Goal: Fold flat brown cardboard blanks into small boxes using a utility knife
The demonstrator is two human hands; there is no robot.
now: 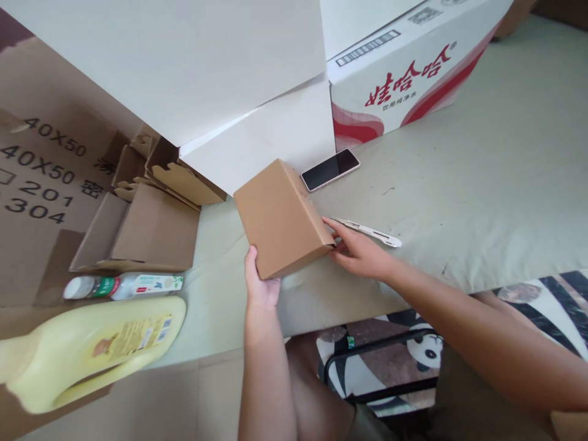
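Plain brown cardboard box (285,223) | your left hand (263,286) clamps its near corner | right hand (356,252) touches right edge, grip unclear

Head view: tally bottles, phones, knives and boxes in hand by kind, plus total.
Plastic bottles: 2 (pale yellow handled bottle, slim white-capped bottle)
Flat black-screened phone: 1
Slim white utility knife: 1
Brown cardboard box in hand: 1
Total: 5
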